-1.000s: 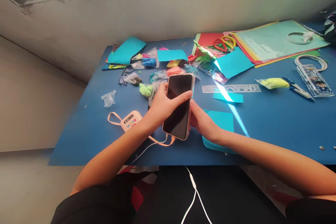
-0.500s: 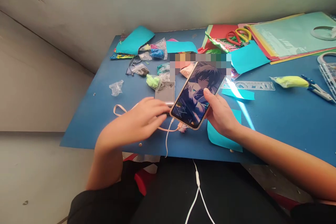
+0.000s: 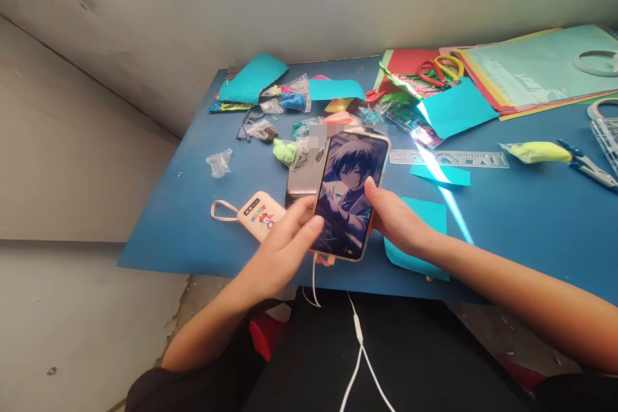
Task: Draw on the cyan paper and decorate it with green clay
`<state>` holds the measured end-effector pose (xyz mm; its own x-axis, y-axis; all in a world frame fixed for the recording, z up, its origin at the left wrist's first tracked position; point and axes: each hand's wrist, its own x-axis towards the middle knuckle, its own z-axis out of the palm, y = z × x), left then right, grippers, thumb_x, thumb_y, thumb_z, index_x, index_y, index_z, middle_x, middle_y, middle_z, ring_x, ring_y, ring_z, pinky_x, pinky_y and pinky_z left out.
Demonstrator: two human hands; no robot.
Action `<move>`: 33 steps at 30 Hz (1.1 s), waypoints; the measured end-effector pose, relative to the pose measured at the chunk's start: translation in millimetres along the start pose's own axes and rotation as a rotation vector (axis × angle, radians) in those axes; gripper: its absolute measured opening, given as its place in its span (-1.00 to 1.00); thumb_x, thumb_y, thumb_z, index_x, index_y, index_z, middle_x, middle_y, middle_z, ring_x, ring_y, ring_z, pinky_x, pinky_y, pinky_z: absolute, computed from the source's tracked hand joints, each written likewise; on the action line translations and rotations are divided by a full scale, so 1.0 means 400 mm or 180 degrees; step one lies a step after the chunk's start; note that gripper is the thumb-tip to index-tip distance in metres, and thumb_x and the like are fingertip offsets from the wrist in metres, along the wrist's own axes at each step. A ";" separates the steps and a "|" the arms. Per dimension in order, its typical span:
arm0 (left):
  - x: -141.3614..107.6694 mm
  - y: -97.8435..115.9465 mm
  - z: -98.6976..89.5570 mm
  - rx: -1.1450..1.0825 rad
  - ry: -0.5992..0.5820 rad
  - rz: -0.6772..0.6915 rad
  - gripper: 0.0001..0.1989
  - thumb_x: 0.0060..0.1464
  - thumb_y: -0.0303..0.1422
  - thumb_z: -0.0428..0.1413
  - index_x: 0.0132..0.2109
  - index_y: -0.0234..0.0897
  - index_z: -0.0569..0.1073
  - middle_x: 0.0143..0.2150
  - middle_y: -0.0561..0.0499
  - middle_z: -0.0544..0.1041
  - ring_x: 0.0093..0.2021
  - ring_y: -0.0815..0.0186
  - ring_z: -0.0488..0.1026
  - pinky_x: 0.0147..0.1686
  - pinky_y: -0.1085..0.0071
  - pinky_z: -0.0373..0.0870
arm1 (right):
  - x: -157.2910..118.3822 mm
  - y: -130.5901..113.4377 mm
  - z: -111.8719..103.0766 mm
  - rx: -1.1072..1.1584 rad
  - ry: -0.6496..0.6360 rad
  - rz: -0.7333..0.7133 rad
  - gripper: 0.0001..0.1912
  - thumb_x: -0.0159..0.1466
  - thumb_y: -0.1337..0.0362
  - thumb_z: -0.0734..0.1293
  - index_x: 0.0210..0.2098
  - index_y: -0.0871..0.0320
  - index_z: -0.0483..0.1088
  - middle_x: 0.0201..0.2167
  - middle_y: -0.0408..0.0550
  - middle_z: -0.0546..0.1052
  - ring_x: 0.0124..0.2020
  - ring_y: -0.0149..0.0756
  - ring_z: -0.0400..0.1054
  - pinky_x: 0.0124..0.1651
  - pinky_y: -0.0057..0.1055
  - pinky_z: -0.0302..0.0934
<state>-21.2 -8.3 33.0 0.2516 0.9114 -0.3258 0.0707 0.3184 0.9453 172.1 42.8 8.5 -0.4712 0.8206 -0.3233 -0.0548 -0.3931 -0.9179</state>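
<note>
A smartphone [image 3: 350, 193] with a lit screen showing a dark-haired drawn figure is held above the front of the table. My right hand [image 3: 398, 215] grips its right side, thumb lying over the screen edge. At the lower left side, my left hand [image 3: 284, 248] is closed on the phone, with fingertips showing beneath it. A white earphone cable [image 3: 315, 280] hangs from the phone's lower end. Beside my left hand lies a pink power bank [image 3: 261, 214] with a cartoon print and a strap loop. Behind the phone, a grey flat case [image 3: 300, 181] is partly hidden.
Several small bags of coloured clay, among them a green one [image 3: 286, 153], lie across the blue table [image 3: 164, 225]. Farther right are a clear stencil ruler [image 3: 449, 158], blue paper pieces [image 3: 420, 219], scissors [image 3: 437, 71], coloured sheets [image 3: 526, 71] and a compass [image 3: 589, 164].
My left hand has moved right and closed on the phone's lower left side, uncovering the power bank. The phone has turned more upright and come slightly nearer.
</note>
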 end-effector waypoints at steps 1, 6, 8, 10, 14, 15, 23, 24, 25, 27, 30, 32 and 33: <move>0.010 -0.008 0.021 -0.0152 -0.0034 -0.0103 -0.59 0.12 -0.01 0.18 -0.04 -0.17 0.35 -0.42 0.04 0.55 -0.56 0.28 0.49 -0.62 0.43 0.42 | -0.002 0.003 0.004 -0.0029 -0.0052 0.0055 -0.25 0.02 -0.52 0.20 -0.54 0.10 0.20 -0.62 -0.13 0.31 -0.58 -0.41 0.13 -0.56 -0.40 0.01; 0.035 -0.055 0.094 -0.0647 0.0354 0.0014 -0.62 0.18 0.01 0.09 -0.08 -0.15 0.24 -0.62 0.19 0.42 -0.75 0.37 0.33 -0.80 0.54 0.19 | -0.013 0.000 0.013 0.0225 -0.0269 0.0126 -0.36 0.08 -0.38 0.32 -0.34 0.10 0.25 -0.56 -0.22 0.28 -0.60 -0.47 0.08 -0.60 -0.47 -0.09; 0.035 -0.067 0.110 -0.0811 0.0594 0.0199 -0.63 0.20 0.02 0.04 -0.09 -0.15 0.23 -0.63 0.21 0.39 -0.74 0.39 0.32 -0.77 0.55 0.23 | -0.017 0.000 0.009 0.0277 -0.0295 0.0000 -0.44 0.11 -0.18 0.43 -0.17 0.11 0.28 -0.48 -0.23 0.33 -0.55 -0.47 0.15 -0.59 -0.50 -0.03; 0.034 -0.074 0.122 -0.0934 0.0812 0.0394 -0.61 0.19 0.06 0.00 -0.10 -0.16 0.22 -0.61 0.21 0.40 -0.74 0.41 0.31 -0.75 0.54 0.25 | -0.020 0.003 0.001 0.0241 -0.0387 -0.0145 -0.43 0.13 -0.03 0.45 -0.01 0.11 0.24 -0.32 -0.17 0.42 -0.42 -0.43 0.29 -0.48 -0.50 0.18; 0.032 -0.089 0.135 -0.1057 0.1071 0.0659 -0.56 0.19 0.08 -0.02 -0.07 -0.19 0.23 -0.62 0.22 0.37 -0.76 0.42 0.26 -0.78 0.53 0.22 | -0.030 0.006 -0.008 -0.0024 -0.0829 -0.0083 -0.28 0.16 0.16 0.46 0.17 0.11 0.04 0.11 0.05 0.35 -0.01 -0.25 0.38 -0.05 -0.35 0.38; 0.032 -0.094 0.136 -0.1077 0.1097 0.0699 -0.57 0.20 0.07 -0.03 -0.07 -0.20 0.23 -0.62 0.23 0.36 -0.77 0.42 0.25 -0.78 0.53 0.22 | -0.032 0.005 -0.008 -0.0093 -0.0911 -0.0032 -0.24 0.16 0.18 0.45 0.20 0.11 -0.01 0.16 0.09 0.31 0.03 -0.22 0.38 -0.01 -0.31 0.39; 0.031 -0.111 0.135 -0.1187 0.1136 0.0924 -0.63 0.24 -0.02 -0.01 -0.04 -0.21 0.27 -0.60 0.23 0.35 -0.80 0.45 0.22 -0.81 0.54 0.14 | -0.036 -0.013 -0.005 -0.0222 -0.1152 0.0075 -0.27 0.15 0.28 0.40 0.17 0.14 -0.07 0.12 0.12 0.36 -0.02 -0.21 0.43 0.05 -0.20 0.40; 0.031 -0.111 0.135 -0.1189 0.1138 0.0947 -0.63 0.23 -0.02 0.00 -0.04 -0.22 0.28 -0.59 0.23 0.35 -0.80 0.46 0.22 -0.82 0.55 0.13 | -0.036 -0.014 -0.006 -0.0249 -0.1129 0.0063 -0.28 0.15 0.28 0.39 0.17 0.14 -0.07 0.12 0.12 0.35 -0.03 -0.23 0.43 0.04 -0.21 0.40; 0.030 -0.111 0.134 -0.1190 0.1141 0.0968 -0.63 0.23 -0.01 0.01 -0.05 -0.22 0.28 -0.58 0.23 0.35 -0.80 0.47 0.21 -0.82 0.56 0.13 | -0.036 -0.014 -0.007 -0.0261 -0.1130 0.0064 -0.28 0.15 0.29 0.38 0.17 0.15 -0.07 0.13 0.12 0.35 -0.04 -0.24 0.43 0.04 -0.22 0.40; 0.028 -0.111 0.134 -0.1188 0.1146 0.1005 -0.62 0.22 -0.01 0.03 -0.06 -0.22 0.28 -0.57 0.23 0.36 -0.80 0.50 0.19 -0.82 0.57 0.12 | -0.037 -0.015 -0.008 -0.0251 -0.1182 0.0092 -0.29 0.15 0.29 0.37 0.17 0.15 -0.06 0.12 0.12 0.35 -0.05 -0.25 0.43 0.03 -0.22 0.41; 0.027 -0.112 0.132 -0.1186 0.1136 0.1044 -0.63 0.22 -0.02 0.03 -0.05 -0.22 0.29 -0.54 0.22 0.37 -0.79 0.52 0.20 -0.81 0.59 0.14 | -0.041 -0.022 -0.008 -0.0256 -0.1223 0.0062 -0.31 0.15 0.30 0.34 0.19 0.16 -0.05 0.11 0.09 0.37 -0.02 -0.25 0.42 0.05 -0.23 0.40; 0.027 -0.115 0.132 -0.1193 0.1122 0.1068 -0.63 0.22 -0.03 0.03 -0.05 -0.22 0.30 -0.55 0.22 0.37 -0.79 0.52 0.21 -0.80 0.59 0.17 | -0.045 -0.029 -0.007 -0.0331 -0.1220 -0.0015 -0.33 0.17 0.32 0.31 0.20 0.16 -0.04 0.10 0.06 0.37 -0.02 -0.28 0.42 0.05 -0.26 0.40; 0.027 -0.116 0.132 -0.1200 0.1117 0.1079 -0.63 0.22 -0.03 0.03 -0.05 -0.22 0.30 -0.55 0.22 0.37 -0.78 0.52 0.21 -0.79 0.59 0.18 | -0.046 -0.032 -0.007 -0.0395 -0.1221 -0.0042 -0.34 0.18 0.33 0.29 0.21 0.16 -0.03 0.09 0.05 0.38 -0.04 -0.29 0.41 0.03 -0.28 0.41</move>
<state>29.1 -27.2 -13.5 -0.1370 0.9891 -0.0544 -0.3197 0.0078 0.9475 184.1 33.9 25.7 -0.7669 0.6016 -0.2234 0.0325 -0.3113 -0.9498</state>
